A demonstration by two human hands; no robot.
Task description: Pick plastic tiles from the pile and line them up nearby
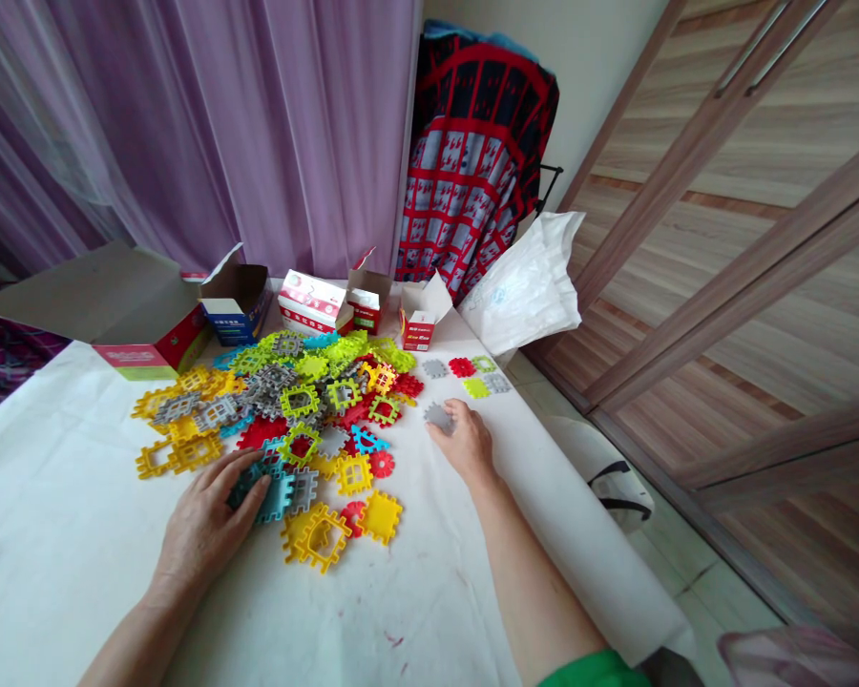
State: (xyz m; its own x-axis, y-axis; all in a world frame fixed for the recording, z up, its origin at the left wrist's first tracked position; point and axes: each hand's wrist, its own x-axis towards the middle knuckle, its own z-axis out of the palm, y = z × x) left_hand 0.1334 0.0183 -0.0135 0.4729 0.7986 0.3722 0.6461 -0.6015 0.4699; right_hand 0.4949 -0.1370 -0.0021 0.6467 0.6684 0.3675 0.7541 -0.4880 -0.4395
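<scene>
A heap of plastic interlocking pieces (258, 391) in yellow, grey, green, red and blue lies on the white-covered table. My left hand (211, 515) is at the heap's near left side, fingers curved over blue pieces (278, 496). Between the thumb and fingers of my right hand (467, 444) is a grey piece (438, 416), to the right of the heap. Just beyond that hand are a separate grey piece (435, 368), a red piece (462, 366), a green frame piece (484, 364), a green piece (476, 387) and another grey piece (497, 383).
Open cardboard boxes stand along the back: a large red one (154, 355), a blue one (236, 324), a white-and-red one (313, 298) and small red ones (417, 334). A white bag (530, 286) is at the back right, with a white stool (608, 472) beside the table's right edge.
</scene>
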